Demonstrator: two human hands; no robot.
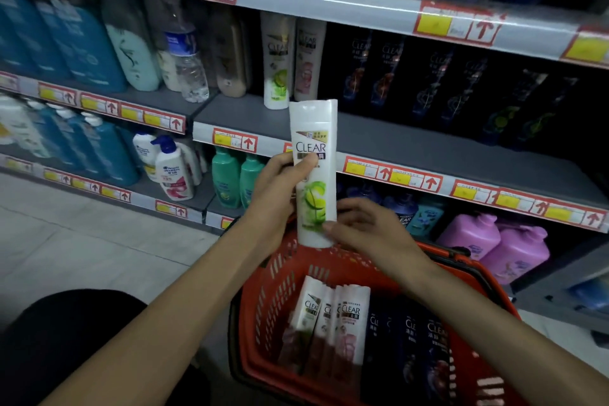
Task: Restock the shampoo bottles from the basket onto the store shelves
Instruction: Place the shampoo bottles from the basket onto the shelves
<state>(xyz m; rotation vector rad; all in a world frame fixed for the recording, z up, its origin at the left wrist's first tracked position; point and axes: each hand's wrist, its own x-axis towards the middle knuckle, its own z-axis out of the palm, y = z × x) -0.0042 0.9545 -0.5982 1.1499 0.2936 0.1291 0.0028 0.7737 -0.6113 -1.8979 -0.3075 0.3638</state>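
My left hand (280, 188) grips a white CLEAR shampoo bottle (314, 138) with a green lime label, holding it upright in front of the middle shelf (428, 145). My right hand (362, 227) touches the bottle's lower edge with its fingertips. Below, the red basket (263, 306) holds three white CLEAR bottles (333, 323) on the left and several dark blue CLEAR bottles (415, 349) on the right. On the middle shelf stand a matching white lime bottle (276, 59), a white pink-label bottle (308, 59) and a row of dark CLEAR bottles (428, 82).
The shelf front right of the two white bottles is bare grey board. Blue and teal bottles and a clear water bottle (188, 59) fill the left shelves. Pink jugs (494, 241) and green bottles (230, 178) stand on the lowest shelf. My dark-clad knee (66, 339) is at lower left.
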